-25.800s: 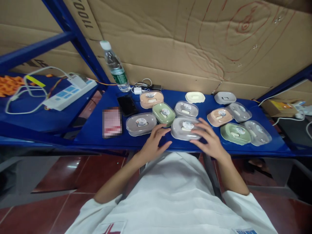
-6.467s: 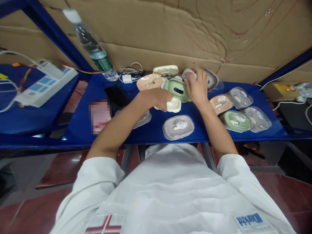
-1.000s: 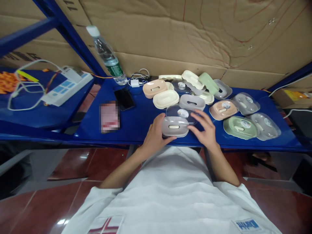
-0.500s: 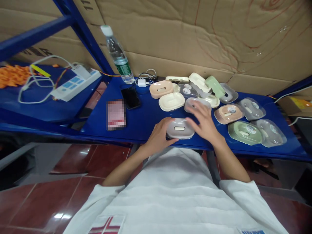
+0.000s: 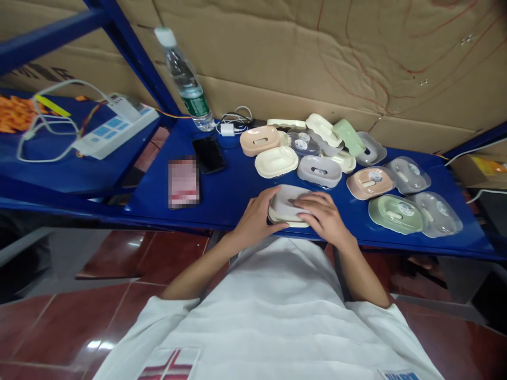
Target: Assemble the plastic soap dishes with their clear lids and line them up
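A grey soap dish [image 5: 288,198] with a cream lower rim sits at the front edge of the blue table, between my two hands. My left hand [image 5: 259,214] grips its left end, thumb along the near side and fingers behind. My right hand [image 5: 322,215] is closed over its right part, with fingers bent across the top and hiding some of it. Just behind lie another grey soap dish [image 5: 319,171], a cream dish [image 5: 276,161] and a peach soap dish [image 5: 260,141].
On the right are soap dishes under clear covers, among them a peach one [image 5: 371,182] and a green one [image 5: 396,214]. A phone [image 5: 209,154], a blurred pink item [image 5: 183,182], a water bottle [image 5: 190,87] and a charger [image 5: 228,130] stand left. A power strip [image 5: 116,132] lies on the side table.
My right hand has come back from over the rear grey soap dish and down onto the front one. My left hand keeps its hold on the left end.
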A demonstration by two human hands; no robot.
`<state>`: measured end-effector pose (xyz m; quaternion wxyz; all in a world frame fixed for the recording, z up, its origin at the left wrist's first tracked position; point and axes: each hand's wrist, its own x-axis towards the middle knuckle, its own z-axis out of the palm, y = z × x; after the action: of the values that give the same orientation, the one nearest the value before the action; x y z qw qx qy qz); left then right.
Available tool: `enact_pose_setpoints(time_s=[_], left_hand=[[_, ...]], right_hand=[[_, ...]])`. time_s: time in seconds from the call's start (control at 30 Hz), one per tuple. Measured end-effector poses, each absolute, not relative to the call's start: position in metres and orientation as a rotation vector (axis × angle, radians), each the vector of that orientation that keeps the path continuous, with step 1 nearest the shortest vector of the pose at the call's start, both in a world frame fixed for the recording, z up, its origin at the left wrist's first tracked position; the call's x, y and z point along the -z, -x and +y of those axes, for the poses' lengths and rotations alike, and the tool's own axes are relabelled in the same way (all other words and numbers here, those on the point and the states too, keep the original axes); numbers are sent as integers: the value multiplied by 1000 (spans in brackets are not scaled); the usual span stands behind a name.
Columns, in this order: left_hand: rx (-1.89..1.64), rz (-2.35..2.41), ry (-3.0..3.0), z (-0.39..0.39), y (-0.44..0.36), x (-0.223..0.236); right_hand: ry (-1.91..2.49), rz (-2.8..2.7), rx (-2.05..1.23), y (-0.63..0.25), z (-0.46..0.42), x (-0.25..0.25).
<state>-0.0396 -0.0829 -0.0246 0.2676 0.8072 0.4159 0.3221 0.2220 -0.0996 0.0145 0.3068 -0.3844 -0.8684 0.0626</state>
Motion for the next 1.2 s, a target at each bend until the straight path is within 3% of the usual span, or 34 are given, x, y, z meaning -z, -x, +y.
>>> enact_pose_setpoints(time_s=[0.3, 0.5, 0.83, 1.03, 1.2], left_hand=[[-740, 1057, -2537, -96, 40, 14], [-918, 1066, -2526, -80, 52, -10], [-1129, 1630, -2446, 83, 65, -67], [-1208, 1537, -2374, 166, 48, -47], [-1352, 1459, -2385, 170, 48, -28]], right_hand=[[1493, -2047, 152, -259, -53, -37], [1551, -2121, 200, -264, -35, -21], [1601, -2035, 253, -270, -46, -24], [1526, -2057, 260, -266, -44, -30], [1504, -2067, 312, -264, -45, -46]])
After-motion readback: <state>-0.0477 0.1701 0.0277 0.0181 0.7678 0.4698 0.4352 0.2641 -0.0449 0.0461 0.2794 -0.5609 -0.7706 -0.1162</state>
